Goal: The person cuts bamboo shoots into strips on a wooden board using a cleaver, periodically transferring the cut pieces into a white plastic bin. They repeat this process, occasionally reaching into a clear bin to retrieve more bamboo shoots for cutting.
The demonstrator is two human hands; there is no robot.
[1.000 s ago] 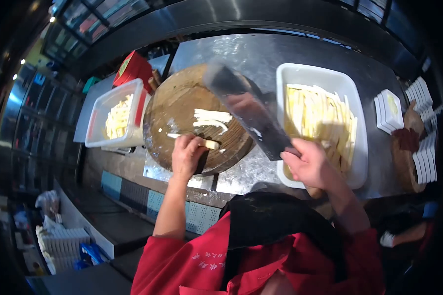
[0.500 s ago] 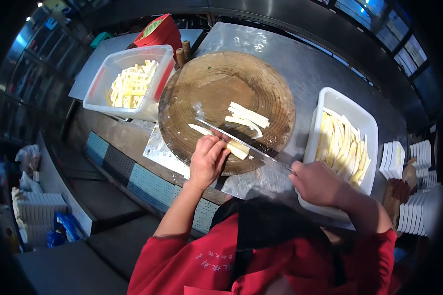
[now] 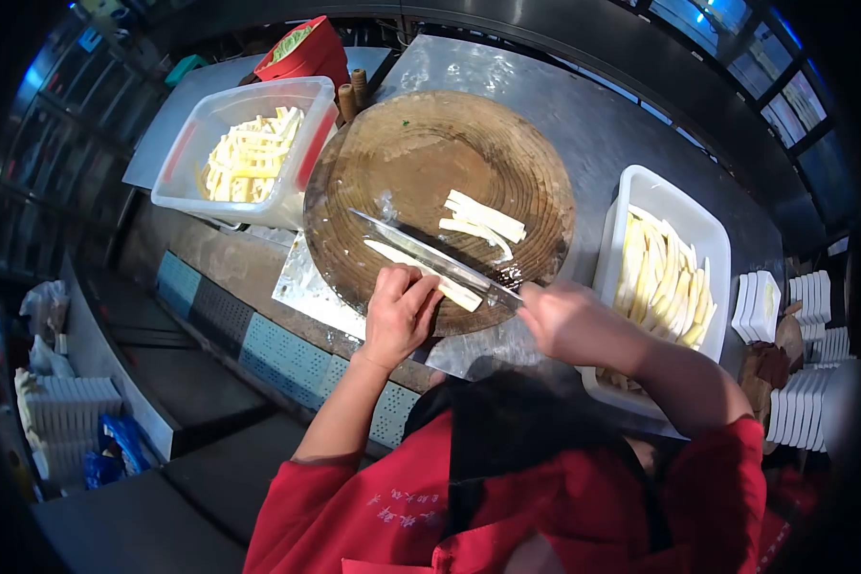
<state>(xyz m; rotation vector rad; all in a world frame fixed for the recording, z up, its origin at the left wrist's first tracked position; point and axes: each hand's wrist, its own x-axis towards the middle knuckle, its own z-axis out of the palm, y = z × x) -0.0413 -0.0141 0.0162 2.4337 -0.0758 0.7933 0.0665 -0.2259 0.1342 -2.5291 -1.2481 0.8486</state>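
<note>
A long, pale peeled vegetable stalk [image 3: 460, 294] lies slantwise near the front of the round wooden chopping block [image 3: 421, 172]. My left hand [image 3: 399, 311] presses it down with bent fingers, which cover part of its near side. In my right hand [image 3: 569, 323] is the handle of a kitchen knife [image 3: 421, 251]. The blade runs along the far side of the stalk, nearly parallel to it; whether it touches is hard to tell. Several cut pale strips [image 3: 486, 218] rest on the block beyond the knife.
To the left stands a clear plastic tub [image 3: 177, 196] with cut strips in it. A white tub [image 3: 719, 225] of long pale stalks is at the right. Behind the left tub is a red container [image 3: 320, 53]. Stacked white dishes [image 3: 758, 304] stand at far right.
My right hand has moved left with the knife, so the blade tip reaches farther left and away from me. My left hand stays on the stalk.
</note>
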